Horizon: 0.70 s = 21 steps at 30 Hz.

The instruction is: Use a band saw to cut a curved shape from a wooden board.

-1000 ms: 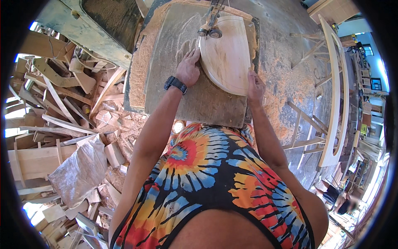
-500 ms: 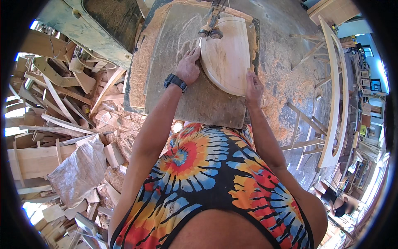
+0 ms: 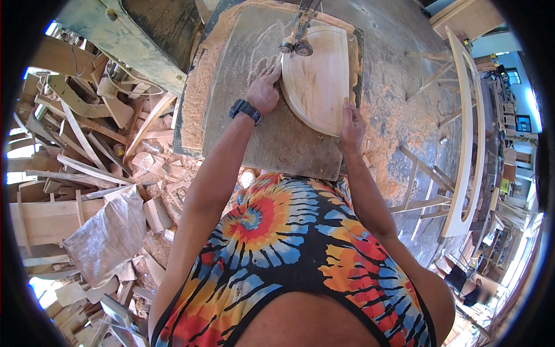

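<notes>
A pale wooden board with a rounded left and near edge and a straight right edge lies flat on the saw table. At its curved left edge, just short of the saw's guide rollers, my left hand rests with fingers stretched out; a dark watch is on that wrist. My right hand pinches the board's near right edge, thumb on top, its other fingers partly hidden. A thin bright blade line shows below the rollers, against the curved edge.
Sawdust coats the table's rim. Wood offcuts pile up on the left, below the green machine housing. To the right stand wooden trestles and a long curved frame. Another person is at the far lower right.
</notes>
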Available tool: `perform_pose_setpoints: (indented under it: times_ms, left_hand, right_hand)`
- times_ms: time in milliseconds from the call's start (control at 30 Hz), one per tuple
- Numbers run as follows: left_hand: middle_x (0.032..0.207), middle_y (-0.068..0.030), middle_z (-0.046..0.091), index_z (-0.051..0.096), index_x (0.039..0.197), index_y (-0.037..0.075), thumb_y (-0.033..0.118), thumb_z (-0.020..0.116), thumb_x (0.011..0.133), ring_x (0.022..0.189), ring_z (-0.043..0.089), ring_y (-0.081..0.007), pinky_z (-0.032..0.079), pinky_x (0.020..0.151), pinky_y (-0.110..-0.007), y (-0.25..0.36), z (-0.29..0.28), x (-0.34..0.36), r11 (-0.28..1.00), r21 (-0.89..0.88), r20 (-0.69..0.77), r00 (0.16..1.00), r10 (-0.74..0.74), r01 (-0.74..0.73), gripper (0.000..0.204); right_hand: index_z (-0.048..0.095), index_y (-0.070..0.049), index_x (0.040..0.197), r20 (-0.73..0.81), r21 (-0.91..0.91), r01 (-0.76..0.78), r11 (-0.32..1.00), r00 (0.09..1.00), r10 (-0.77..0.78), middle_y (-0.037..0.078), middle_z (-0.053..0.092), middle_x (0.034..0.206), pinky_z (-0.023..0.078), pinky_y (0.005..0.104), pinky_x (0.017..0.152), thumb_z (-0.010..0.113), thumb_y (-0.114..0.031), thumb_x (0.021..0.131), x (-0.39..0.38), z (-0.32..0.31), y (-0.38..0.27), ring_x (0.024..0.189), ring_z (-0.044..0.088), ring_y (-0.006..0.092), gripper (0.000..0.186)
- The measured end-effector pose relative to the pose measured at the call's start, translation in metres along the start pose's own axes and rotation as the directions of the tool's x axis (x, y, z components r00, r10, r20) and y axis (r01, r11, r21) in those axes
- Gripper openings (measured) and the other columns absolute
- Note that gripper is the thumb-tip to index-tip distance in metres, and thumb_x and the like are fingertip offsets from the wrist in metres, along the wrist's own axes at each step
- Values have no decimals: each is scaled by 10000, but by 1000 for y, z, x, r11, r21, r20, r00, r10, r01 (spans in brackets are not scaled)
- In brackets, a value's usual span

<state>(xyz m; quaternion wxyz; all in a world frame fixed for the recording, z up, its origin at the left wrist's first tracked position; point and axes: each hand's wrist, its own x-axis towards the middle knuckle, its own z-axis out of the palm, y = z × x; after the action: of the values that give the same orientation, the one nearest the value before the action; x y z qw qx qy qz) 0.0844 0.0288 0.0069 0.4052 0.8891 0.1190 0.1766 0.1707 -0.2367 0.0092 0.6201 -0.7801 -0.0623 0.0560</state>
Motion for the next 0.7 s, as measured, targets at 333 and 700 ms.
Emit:
perform_pose_setpoints:
  times_ms: [333, 700]
  left_hand:
    - [1526, -242, 456, 475, 1474, 26, -58, 434, 778, 1464, 369, -360, 236, 1249, -424, -4, -1, 5, 1000, 15, -3, 1000, 19, -19, 703]
    - [1518, -227, 471, 481, 1489, 101, -56, 442, 795, 1458, 377, -372, 242, 1246, -430, -8, -2, 8, 999, 46, -17, 1000, 15, -14, 713]
  right_hand:
    - [601, 132, 1302, -15, -16, 32, 999, 999, -32, 240, 699, 1203, 495, 322, 957, 649, -337, 1003, 1, 5, 12, 1094, 655, 228, 558]
    - [644, 109, 1247, -3, -26, 60, 998, 998, -60, 93, 713, 1078, 497, 259, 844, 605, -331, 1043, -8, 12, -6, 953, 622, 116, 487]
